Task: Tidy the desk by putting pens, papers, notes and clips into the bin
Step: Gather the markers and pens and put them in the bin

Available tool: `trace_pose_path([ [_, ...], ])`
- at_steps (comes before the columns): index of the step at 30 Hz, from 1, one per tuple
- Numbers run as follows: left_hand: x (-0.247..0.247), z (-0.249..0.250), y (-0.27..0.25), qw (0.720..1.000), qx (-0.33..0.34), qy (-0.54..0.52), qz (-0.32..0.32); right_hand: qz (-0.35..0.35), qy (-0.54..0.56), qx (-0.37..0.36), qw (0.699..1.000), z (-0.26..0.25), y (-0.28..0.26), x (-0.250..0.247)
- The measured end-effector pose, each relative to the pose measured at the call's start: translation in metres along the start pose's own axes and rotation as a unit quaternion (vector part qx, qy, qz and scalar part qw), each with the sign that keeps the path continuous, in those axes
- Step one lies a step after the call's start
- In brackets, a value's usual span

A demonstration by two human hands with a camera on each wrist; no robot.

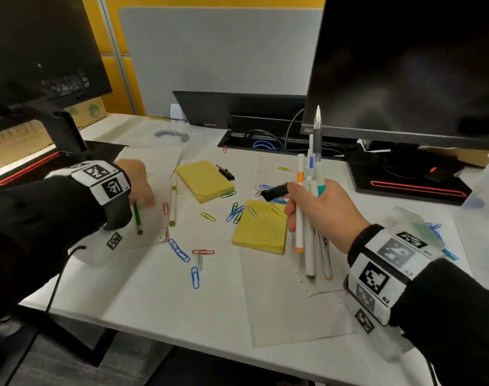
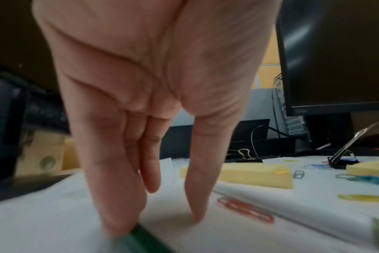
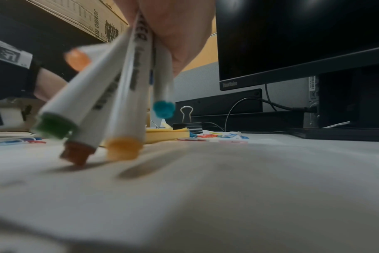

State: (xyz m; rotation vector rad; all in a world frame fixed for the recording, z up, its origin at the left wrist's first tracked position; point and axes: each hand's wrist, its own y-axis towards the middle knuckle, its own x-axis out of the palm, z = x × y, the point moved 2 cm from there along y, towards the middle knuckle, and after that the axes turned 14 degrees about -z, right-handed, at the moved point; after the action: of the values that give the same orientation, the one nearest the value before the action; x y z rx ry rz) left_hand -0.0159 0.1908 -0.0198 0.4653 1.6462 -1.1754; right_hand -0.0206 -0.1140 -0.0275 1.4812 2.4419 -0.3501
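Right hand (image 1: pixel 325 210) grasping light, stiff pens (image 1: pixel 310 218) mid-barrel; left hand (image 1: pixel 139 182), fingers straight, touching slippery green pen (image 1: pixel 138 218).

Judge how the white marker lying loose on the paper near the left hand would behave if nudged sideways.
The white marker looks round-barrelled, so it would probably roll rather than slide. It lies on loose paper, which may shift with it. It looks rigid and light, so the left hand, fingertips now down on a green pencil, could likely pinch it up easily.
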Motion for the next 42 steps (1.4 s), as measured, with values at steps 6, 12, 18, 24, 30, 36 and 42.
trace_pose_path([
  [6, 0.01, 0.001, 0.007, 0.997, 0.011, -0.068, -0.017, 0.019, 0.012, 0.0, 1.0, 0.0, 0.002, -0.002],
  [12, 0.009, 0.001, -0.008, 0.998, -0.034, 0.057, 0.004, 0.014, 0.015, 0.002, 1.0, -0.001, 0.001, -0.001],
  [18, 0.018, 0.004, -0.01, 0.999, 0.007, 0.011, -0.039, 0.012, 0.013, -0.001, 1.0, 0.0, 0.001, -0.001],
  [24, 0.01, 0.024, -0.01, 0.99, 0.091, -0.101, 0.03, 0.014, 0.009, -0.003, 1.0, 0.001, 0.002, -0.002],
  [30, 0.019, 0.038, -0.006, 0.997, 0.067, -0.04, -0.004, 0.014, 0.008, -0.01, 1.0, 0.0, 0.001, -0.002],
  [36, 0.014, 0.036, -0.016, 0.998, 0.062, -0.024, -0.02, 0.013, -0.011, -0.026, 1.0, 0.0, 0.0, -0.002],
  [42, -0.013, 0.052, -0.079, 0.972, 0.197, -0.117, 0.051, 0.031, -0.007, -0.05, 0.998, -0.001, 0.001, -0.002],
])
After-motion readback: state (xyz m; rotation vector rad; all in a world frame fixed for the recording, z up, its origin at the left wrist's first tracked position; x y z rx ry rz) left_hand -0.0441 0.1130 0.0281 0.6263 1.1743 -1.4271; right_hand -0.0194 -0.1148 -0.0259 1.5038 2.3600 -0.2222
